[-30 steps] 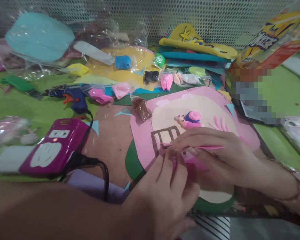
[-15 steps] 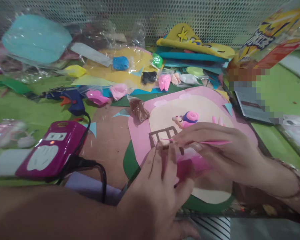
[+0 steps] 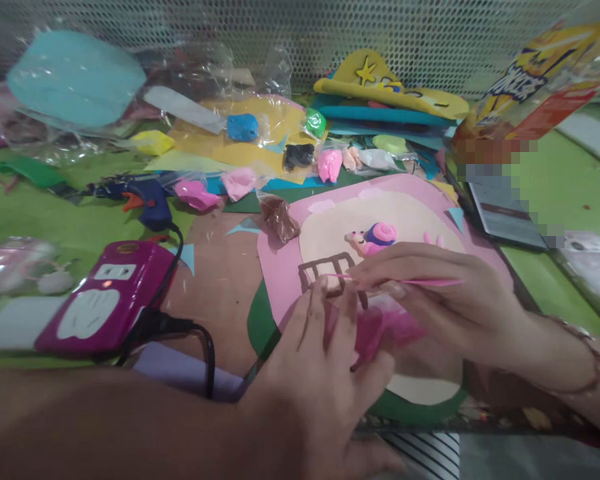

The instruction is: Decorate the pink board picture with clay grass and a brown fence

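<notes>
My right hand (image 3: 445, 300) pinches a thin pink clay modelling tool (image 3: 433, 282), its slim tip pointing left over a brown clay frame with crossbars (image 3: 325, 267). My left hand (image 3: 325, 353) rests with fingers stretched and apart, fingertips on the lower part of that frame. The frame lies on a cream paper shape (image 3: 420, 383) with a pink paper border (image 3: 280, 287). Just above my right hand sits a clay snail (image 3: 380, 235) with a pink and dark blue shell. Pink clay (image 3: 405, 327) under my hands is partly hidden.
Wrapped clay lumps, among them a brown one (image 3: 280, 217), lie behind the paper. At left are a magenta power socket (image 3: 110, 293) with black cables and a blue glue gun (image 3: 153, 203). A snack bag (image 3: 525, 87) and a dark phone-like slab (image 3: 505, 207) are at right.
My left fingertips have shifted slightly, showing more of the frame's lower bar. The tool tip has moved up a little. Otherwise the scene looks the same.
</notes>
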Action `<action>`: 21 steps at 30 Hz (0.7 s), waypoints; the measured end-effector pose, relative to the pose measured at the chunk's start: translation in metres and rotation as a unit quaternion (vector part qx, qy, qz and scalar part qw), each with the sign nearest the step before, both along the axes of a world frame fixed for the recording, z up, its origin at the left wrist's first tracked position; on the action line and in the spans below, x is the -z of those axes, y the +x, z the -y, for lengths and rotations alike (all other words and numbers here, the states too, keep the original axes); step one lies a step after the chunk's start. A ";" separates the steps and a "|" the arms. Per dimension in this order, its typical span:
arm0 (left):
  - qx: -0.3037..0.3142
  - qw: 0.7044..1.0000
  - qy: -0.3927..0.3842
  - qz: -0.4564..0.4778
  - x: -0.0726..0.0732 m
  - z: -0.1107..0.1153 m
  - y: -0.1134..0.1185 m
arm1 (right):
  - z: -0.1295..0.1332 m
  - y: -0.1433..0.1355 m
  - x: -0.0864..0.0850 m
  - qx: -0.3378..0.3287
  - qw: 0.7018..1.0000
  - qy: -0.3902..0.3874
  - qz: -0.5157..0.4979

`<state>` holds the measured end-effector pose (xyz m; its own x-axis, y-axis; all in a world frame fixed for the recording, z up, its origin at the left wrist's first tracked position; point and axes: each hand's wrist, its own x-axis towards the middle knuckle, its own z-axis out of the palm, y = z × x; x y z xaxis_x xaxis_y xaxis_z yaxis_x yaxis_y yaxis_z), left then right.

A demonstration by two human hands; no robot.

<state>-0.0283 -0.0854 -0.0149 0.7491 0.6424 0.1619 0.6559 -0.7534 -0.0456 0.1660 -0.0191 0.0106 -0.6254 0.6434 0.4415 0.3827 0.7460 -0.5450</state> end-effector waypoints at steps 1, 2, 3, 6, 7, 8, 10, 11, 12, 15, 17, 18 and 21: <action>-0.004 1.000 -0.012 -0.008 -0.001 0.000 0.000 | 0.000 0.000 0.000 0.001 1.000 0.001 0.000; -0.008 1.000 -0.021 -0.010 0.000 0.000 0.001 | 0.000 0.000 0.000 0.002 1.000 0.001 0.001; -0.010 1.000 -0.018 -0.003 0.002 0.000 0.001 | 0.000 0.000 0.000 0.002 1.000 0.001 0.002; -0.017 0.996 0.061 0.059 0.010 0.004 0.004 | 0.000 0.000 0.001 0.011 1.000 0.000 0.002; -0.020 0.992 0.098 0.078 0.013 0.005 0.005 | 0.000 0.001 0.001 0.013 1.000 0.003 0.002; -0.019 0.988 0.126 0.087 0.015 0.006 0.005 | 0.000 0.001 0.001 0.014 1.000 0.005 0.002; -0.008 0.986 0.147 0.082 0.014 0.008 0.004 | -0.001 0.001 0.001 0.008 1.000 0.011 0.006; 0.001 0.988 0.139 0.068 0.011 0.009 0.003 | -0.001 0.001 0.001 0.004 1.000 0.012 0.008; 0.013 0.991 0.124 0.050 0.008 0.009 0.002 | -0.002 0.000 0.000 -0.002 1.000 0.010 0.010; 0.037 0.995 0.089 0.000 -0.001 0.009 -0.001 | -0.001 -0.001 -0.001 -0.008 1.000 -0.008 0.009; 0.030 0.995 0.091 -0.005 -0.002 0.009 -0.001 | 0.000 -0.002 -0.001 -0.013 1.000 -0.021 0.008; 0.023 0.995 0.094 -0.001 -0.001 0.009 -0.001 | 0.000 -0.003 -0.002 -0.018 0.999 -0.027 0.008; 0.010 0.994 0.107 0.036 0.008 0.007 0.001 | 0.002 -0.003 -0.002 -0.041 0.998 -0.051 0.016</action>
<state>-0.0276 -0.0925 -0.0225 0.7424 0.5734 0.3465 0.6490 -0.7438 -0.1596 0.1629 -0.0207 0.0129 -0.6900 0.6309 0.3548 0.3416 0.7160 -0.6089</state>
